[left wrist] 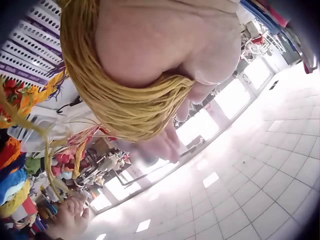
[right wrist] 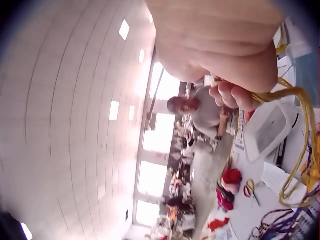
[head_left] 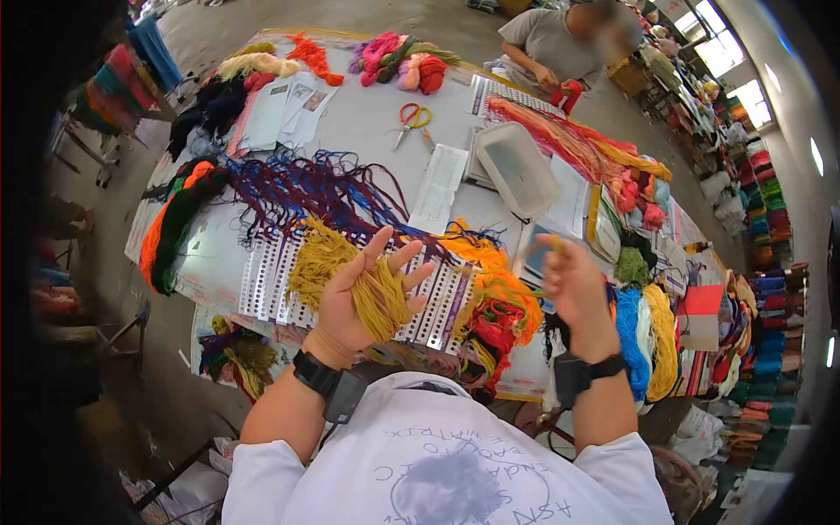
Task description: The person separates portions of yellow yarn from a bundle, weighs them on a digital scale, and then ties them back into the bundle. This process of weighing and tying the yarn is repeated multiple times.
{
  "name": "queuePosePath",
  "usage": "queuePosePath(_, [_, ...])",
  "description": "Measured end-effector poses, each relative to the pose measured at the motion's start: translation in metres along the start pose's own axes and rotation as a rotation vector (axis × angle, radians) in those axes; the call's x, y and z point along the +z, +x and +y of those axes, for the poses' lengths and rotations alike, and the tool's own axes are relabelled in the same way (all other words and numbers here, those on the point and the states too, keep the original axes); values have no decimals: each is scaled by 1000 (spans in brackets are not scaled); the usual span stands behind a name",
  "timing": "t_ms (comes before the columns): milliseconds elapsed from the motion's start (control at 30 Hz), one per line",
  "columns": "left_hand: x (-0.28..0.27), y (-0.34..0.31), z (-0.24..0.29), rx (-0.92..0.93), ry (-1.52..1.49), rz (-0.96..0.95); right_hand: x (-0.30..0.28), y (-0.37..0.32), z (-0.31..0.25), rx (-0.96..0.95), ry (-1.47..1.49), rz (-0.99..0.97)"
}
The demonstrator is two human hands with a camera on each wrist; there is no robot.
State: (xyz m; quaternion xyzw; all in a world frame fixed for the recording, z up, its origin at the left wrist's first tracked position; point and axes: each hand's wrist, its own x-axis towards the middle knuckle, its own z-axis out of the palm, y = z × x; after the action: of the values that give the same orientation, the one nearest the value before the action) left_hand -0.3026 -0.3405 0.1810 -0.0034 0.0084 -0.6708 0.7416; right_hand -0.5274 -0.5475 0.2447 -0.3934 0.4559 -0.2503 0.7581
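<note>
My left hand point(head_left: 339, 308) has its palm turned up and its fingers spread, carrying a mustard-yellow skein of yarn point(head_left: 381, 303). The strands cross the palm in a thick band, seen closely in the left wrist view, and a loose bunch hangs on the hand's outer side. To the right, my raised right hand point(head_left: 573, 284) pinches a few strands of the same yarn point(right wrist: 287, 93) between thumb and curled fingers. From those fingers the strands dip in a slack loop. White cards with rows of holes point(head_left: 262, 284) lie under the left hand, with purple and blue threads point(head_left: 324, 188) across them.
A translucent plastic tub point(head_left: 518, 171) stands on papers beyond the right hand. Scissors point(head_left: 409, 122) lie mid-table. Orange yarn point(head_left: 503, 284) is heaped between my hands, and blue yarn point(head_left: 632, 341) hangs at the right. Another person point(head_left: 560, 52) sits across the table.
</note>
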Motion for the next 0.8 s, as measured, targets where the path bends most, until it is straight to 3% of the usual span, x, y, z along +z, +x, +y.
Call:
queuePosePath(167, [6,2,-13,-28,17,-34,87,-11,20,-51,-101,-177])
queuePosePath(267, [3,-3,-12,-92,44,-45,120,-31,16,-151,-330,-229])
queuePosePath(333, [-3,-10,-11,-119,25,5,125,-42,19,-237,-762,-484])
queuePosePath(367, [-1,-10,-11,-111,22,9,122,-45,20,-232,-764,-491])
queuePosePath(433, [7,-5,-10,-58,-20,-140,111,-50,19,-159,-1290,-491])
queuePosePath(500, [5,-5,-9,-52,22,-119,92,-43,43,-136,-1265,-403])
queuePosePath(567, [5,-1,-14,-46,58,-112,85,-43,59,-492,-854,-208])
queuePosePath(600, [4,0,-17,-60,58,-94,98,-53,50,-402,-722,-273])
queuePosePath(633, [4,2,-20,-79,57,-87,101,-56,50,-396,-714,-256])
queuePosePath(700, [6,9,-25,-119,243,-142,106,-56,51,-616,-1016,-373])
queuePosePath(733, [11,11,-27,-182,219,-147,109,-54,55,-708,-1033,-385])
queuePosePath(800, [13,16,-32,-169,261,-146,110,-55,63,-667,-1059,-338])
